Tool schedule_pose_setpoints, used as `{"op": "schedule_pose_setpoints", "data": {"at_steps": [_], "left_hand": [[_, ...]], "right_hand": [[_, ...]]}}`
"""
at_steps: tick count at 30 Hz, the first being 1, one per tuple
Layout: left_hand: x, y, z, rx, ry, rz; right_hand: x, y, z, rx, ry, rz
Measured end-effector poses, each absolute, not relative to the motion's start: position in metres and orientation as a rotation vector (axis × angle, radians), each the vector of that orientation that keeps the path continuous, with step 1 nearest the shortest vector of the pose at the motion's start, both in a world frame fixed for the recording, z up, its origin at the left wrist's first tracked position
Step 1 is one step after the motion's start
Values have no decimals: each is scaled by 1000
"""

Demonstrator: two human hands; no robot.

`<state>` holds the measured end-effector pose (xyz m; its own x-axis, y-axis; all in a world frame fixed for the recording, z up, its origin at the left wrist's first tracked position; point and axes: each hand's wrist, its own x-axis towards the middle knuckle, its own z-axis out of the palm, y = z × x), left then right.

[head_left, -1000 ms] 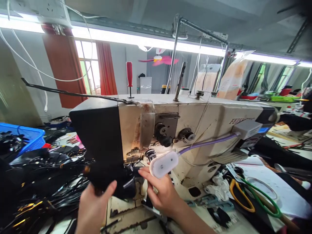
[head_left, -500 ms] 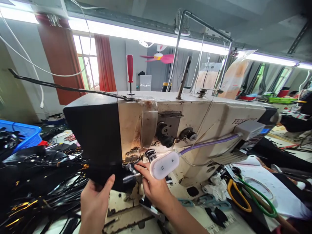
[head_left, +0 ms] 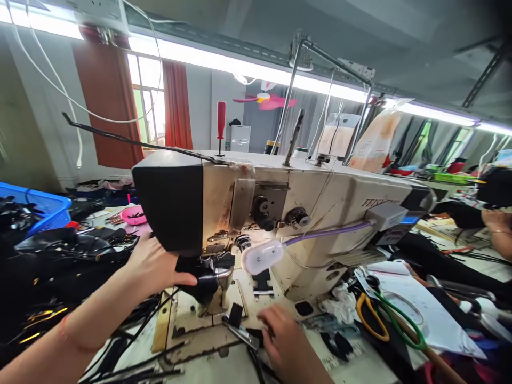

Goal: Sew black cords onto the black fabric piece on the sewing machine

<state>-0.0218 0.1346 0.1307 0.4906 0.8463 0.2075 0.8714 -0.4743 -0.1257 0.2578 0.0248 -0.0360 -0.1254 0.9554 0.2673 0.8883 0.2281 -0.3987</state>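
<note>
A sewing machine with a dark end cover stands before me; a black piece, perhaps fabric or leather, lies around its raised post under the needle area. My left hand is at the left of the post, thumb stretched along the black piece, its other fingers mostly hidden behind the hand and machine head. Lower right, my right hand hovers over the machine bed, fingers loosely bent and apart from the thumb, with nothing seen in it. Metal thread snips lie just left of it, beside a small black strip.
A white lamp hangs near the needle. Scissors with yellow and green handles lie right, by white paper. Black pieces are heaped left, near a blue basket. A co-worker's hand shows far right.
My right hand has left the needle area and come down toward the snips. My left hand has moved up, farther round the post's left side. The view has shifted slightly.
</note>
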Motion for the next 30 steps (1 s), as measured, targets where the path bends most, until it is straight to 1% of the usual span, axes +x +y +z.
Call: {"op": "schedule_pose_setpoints", "data": {"at_steps": [3, 5, 7, 9, 11, 14, 17, 20, 22, 26, 30], "left_hand": [[-16, 148, 130, -2742, -1365, -81], [-14, 145, 118, -2789, -1389, -54], [-17, 134, 101, -2708, -1495, -85], [-26, 115, 85, -2527, -1627, -180], [-36, 92, 74, -2306, -1723, -281], [-45, 58, 66, -2054, -1760, -323], [-41, 32, 62, -1971, -1730, -308], [-33, 13, 58, -1969, -1704, -313], [-29, 3, 57, -1986, -1686, -309], [-28, -7, 57, -2035, -1654, -290], [-29, -9, 56, -2074, -1633, -320]], "right_hand": [[276, 1, -85, -1992, -2197, 207], [284, -6, -108, -2027, -2228, 159], [290, -8, -115, -1978, -2179, 128], [293, -8, -108, -1882, -2051, 146], [289, -10, -91, -1783, -1865, 276], [265, -16, -63, -1664, -1660, 693], [225, -22, -39, -1489, -1664, 1079], [188, -24, -22, -1256, -1689, 1326], [173, -22, -13, -1178, -1709, 1312], [167, -19, 0, -1261, -1821, 1059], [173, -21, -3, -1266, -1883, 1001]]}}
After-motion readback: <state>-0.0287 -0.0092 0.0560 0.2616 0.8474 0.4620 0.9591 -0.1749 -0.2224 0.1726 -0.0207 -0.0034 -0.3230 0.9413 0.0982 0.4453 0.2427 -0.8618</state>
